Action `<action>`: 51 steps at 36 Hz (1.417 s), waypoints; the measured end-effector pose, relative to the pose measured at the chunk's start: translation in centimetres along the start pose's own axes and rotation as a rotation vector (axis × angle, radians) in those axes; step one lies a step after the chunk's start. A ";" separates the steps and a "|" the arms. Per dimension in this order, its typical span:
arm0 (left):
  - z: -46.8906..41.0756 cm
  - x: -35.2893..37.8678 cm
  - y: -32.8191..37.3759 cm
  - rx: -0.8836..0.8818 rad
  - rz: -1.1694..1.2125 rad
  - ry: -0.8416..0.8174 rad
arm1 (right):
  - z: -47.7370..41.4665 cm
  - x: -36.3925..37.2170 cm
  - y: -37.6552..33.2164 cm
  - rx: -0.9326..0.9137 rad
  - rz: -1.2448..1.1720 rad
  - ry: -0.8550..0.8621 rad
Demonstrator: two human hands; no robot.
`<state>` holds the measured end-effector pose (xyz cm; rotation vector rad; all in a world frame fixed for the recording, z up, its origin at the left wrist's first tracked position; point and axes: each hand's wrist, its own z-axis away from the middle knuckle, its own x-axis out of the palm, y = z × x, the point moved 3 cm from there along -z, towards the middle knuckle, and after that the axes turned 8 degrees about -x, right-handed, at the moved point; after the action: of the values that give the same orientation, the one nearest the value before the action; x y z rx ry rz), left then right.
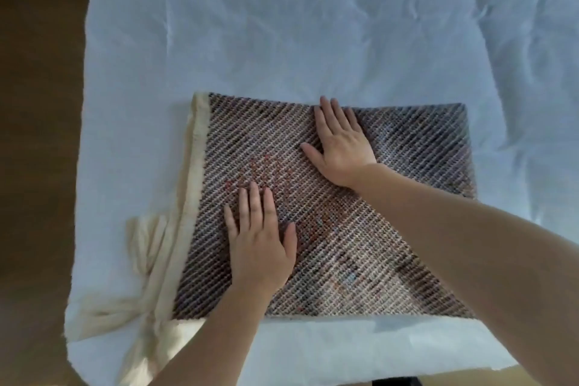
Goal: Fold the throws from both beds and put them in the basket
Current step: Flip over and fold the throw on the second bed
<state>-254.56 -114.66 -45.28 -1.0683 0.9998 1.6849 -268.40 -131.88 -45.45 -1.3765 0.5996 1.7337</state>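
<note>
A woven throw (407, 229) with diagonal grey, white and reddish stripes lies folded into a rough rectangle on the white bed (282, 25). Its cream fringe (150, 260) spills out along the left edge and bunches at the lower left. My left hand (260, 241) lies flat, palm down, on the throw's lower left part, fingers spread. My right hand (341, 144) presses flat on the throw's upper middle, near its far edge. Neither hand grips the fabric. No basket is in view.
The white sheet is wrinkled and extends far beyond the throw toward the top and right. Dark brown floor (34, 166) runs along the bed's left side. The bed's near edge lies just below the throw.
</note>
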 end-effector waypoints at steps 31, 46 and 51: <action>7.2 6.7 16.5 0.465 -0.152 -0.064 | 24.8 6.9 9.6 0.225 -0.185 0.144; 9.6 8.1 17.8 0.344 -0.018 -0.038 | 29.8 8.2 9.4 0.263 -0.639 0.412; 10.2 8.3 21.6 0.390 0.028 -0.054 | 23.2 3.1 13.9 0.608 -0.960 0.535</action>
<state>-279.31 -109.43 -46.27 -0.7514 1.2497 1.4522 -293.02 -120.52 -43.44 -1.3281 0.5408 0.3690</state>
